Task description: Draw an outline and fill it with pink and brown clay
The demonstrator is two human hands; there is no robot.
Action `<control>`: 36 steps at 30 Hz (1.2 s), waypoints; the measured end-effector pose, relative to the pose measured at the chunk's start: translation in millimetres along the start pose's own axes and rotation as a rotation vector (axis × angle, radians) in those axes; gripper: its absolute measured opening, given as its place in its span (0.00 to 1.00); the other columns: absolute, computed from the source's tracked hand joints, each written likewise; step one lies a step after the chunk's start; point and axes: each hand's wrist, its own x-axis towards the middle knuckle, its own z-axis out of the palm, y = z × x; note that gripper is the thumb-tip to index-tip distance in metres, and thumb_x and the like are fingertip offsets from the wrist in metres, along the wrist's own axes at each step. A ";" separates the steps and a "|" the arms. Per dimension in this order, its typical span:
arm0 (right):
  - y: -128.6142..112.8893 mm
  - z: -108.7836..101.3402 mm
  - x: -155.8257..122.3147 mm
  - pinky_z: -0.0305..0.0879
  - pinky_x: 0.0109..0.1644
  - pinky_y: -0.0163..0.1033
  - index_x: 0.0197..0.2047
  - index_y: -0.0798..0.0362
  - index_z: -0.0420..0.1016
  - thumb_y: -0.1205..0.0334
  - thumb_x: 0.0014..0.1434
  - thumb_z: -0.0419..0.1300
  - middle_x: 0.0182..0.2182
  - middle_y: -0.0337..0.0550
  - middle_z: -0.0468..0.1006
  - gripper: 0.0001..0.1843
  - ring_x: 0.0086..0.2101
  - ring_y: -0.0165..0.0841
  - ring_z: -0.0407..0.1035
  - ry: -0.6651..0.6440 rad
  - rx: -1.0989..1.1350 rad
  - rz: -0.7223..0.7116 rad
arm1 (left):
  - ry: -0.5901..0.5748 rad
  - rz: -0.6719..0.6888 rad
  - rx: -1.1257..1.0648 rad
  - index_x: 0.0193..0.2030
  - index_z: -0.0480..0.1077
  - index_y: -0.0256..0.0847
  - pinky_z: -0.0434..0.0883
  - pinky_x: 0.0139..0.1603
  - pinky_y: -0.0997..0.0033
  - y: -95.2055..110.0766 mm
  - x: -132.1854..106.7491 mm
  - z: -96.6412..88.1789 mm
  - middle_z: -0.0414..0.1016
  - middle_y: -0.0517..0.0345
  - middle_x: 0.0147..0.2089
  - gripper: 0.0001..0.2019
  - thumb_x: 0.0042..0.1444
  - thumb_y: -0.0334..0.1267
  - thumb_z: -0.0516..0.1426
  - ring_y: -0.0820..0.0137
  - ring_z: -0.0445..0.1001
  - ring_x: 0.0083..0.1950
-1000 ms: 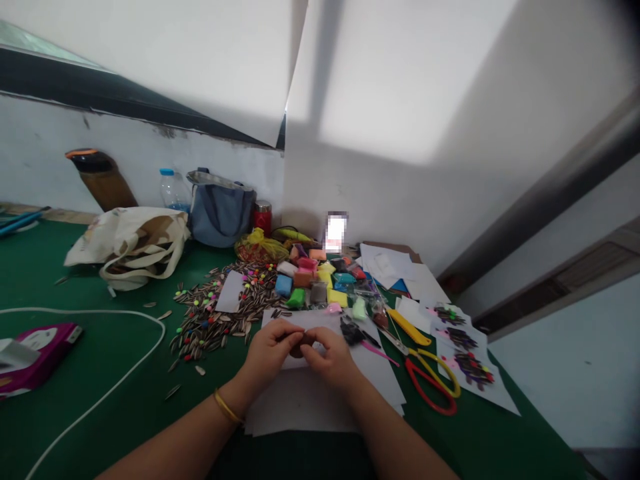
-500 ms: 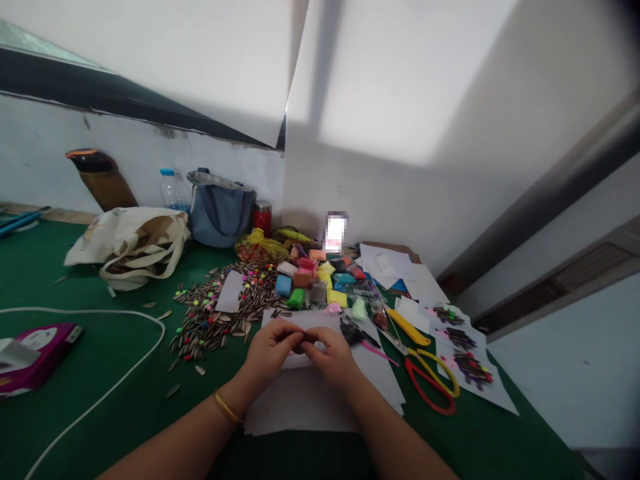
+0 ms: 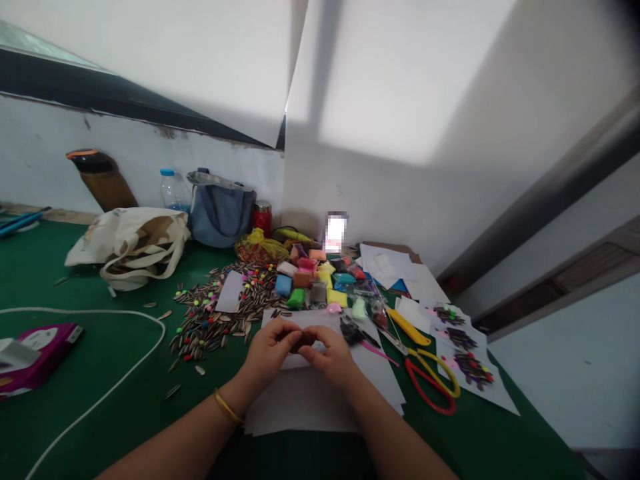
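Observation:
My left hand [image 3: 269, 351] and my right hand [image 3: 331, 355] meet above a stack of white paper [image 3: 310, 400]. Between their fingertips is a small dark brown piece [image 3: 303, 341], probably modelling clay, mostly hidden by the fingers. Both hands are closed on it, the right thumb slightly off. Just beyond lie packs of coloured clay, among them a green pack [image 3: 297, 298], a blue pack [image 3: 283, 286] and a yellow pack [image 3: 337, 299]. Black clay [image 3: 351, 331] and a pink tool [image 3: 380, 353] rest on the paper right of my right hand.
Striped sunflower seeds [image 3: 213, 327] mixed with coloured balls spread on the left. Scissors [image 3: 430, 380] and a yellow cutter [image 3: 409, 327] lie on the right, near paper sheets with seed designs [image 3: 473, 370]. A white cable [image 3: 117, 387], a cloth bag [image 3: 143, 240] and a lit phone [image 3: 335, 232] are around.
My right thumb has lifted slightly away from the left thumb, widening the gap, so more of the brown piece shows. The surrounding things stay put.

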 end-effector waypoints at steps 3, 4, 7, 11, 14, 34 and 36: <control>-2.1 -0.8 0.9 0.64 0.45 0.38 0.43 0.50 0.78 0.59 0.57 0.63 0.38 0.41 0.79 0.10 0.40 0.36 0.71 -0.031 0.040 0.002 | -0.012 -0.028 -0.071 0.33 0.72 0.39 0.72 0.33 0.71 0.0 -1.9 1.3 0.73 0.59 0.31 0.09 0.53 0.43 0.60 0.70 0.73 0.33; -2.6 -0.7 1.1 0.64 0.44 0.38 0.41 0.50 0.79 0.60 0.59 0.62 0.36 0.41 0.79 0.08 0.39 0.35 0.72 -0.026 0.034 -0.001 | -0.025 -0.031 -0.091 0.35 0.72 0.39 0.72 0.34 0.70 0.4 -3.0 1.8 0.73 0.59 0.32 0.09 0.54 0.43 0.60 0.70 0.73 0.33; -2.6 0.6 1.2 0.63 0.42 0.37 0.36 0.51 0.79 0.63 0.60 0.60 0.33 0.41 0.79 0.06 0.36 0.34 0.71 0.033 -0.026 -0.007 | -0.042 -0.012 -0.103 0.43 0.72 0.40 0.73 0.38 0.69 2.1 -5.6 2.8 0.73 0.57 0.37 0.12 0.54 0.43 0.59 0.69 0.74 0.38; -2.9 1.5 0.7 0.62 0.39 0.37 0.32 0.53 0.77 0.67 0.56 0.62 0.30 0.41 0.77 0.03 0.34 0.34 0.69 0.059 -0.119 -0.032 | -0.035 0.107 0.076 0.41 0.75 0.41 0.72 0.39 0.69 3.9 -4.7 1.8 0.73 0.57 0.36 0.10 0.52 0.39 0.61 0.69 0.73 0.38; -4.9 -0.2 0.8 0.62 0.41 0.37 0.35 0.52 0.78 0.64 0.57 0.62 0.32 0.40 0.79 0.04 0.35 0.34 0.71 0.017 -0.077 -0.027 | -0.039 0.078 0.052 0.32 0.74 0.39 0.71 0.34 0.71 2.9 -2.7 0.4 0.72 0.58 0.31 0.07 0.54 0.41 0.60 0.71 0.72 0.32; -4.4 -1.2 1.7 0.67 0.44 0.39 0.39 0.52 0.78 0.57 0.58 0.61 0.35 0.43 0.80 0.09 0.37 0.35 0.73 0.046 0.153 0.082 | -0.020 -0.080 -0.128 0.47 0.74 0.40 0.76 0.38 0.67 3.5 -4.2 1.0 0.76 0.54 0.40 0.17 0.51 0.44 0.62 0.65 0.76 0.40; -5.7 -1.2 2.1 0.69 0.42 0.39 0.37 0.53 0.77 0.58 0.60 0.59 0.33 0.43 0.80 0.09 0.35 0.35 0.74 0.073 0.200 0.105 | -0.050 -0.068 -0.121 0.48 0.74 0.41 0.75 0.41 0.66 4.8 -5.4 1.2 0.76 0.53 0.44 0.16 0.53 0.44 0.60 0.65 0.76 0.43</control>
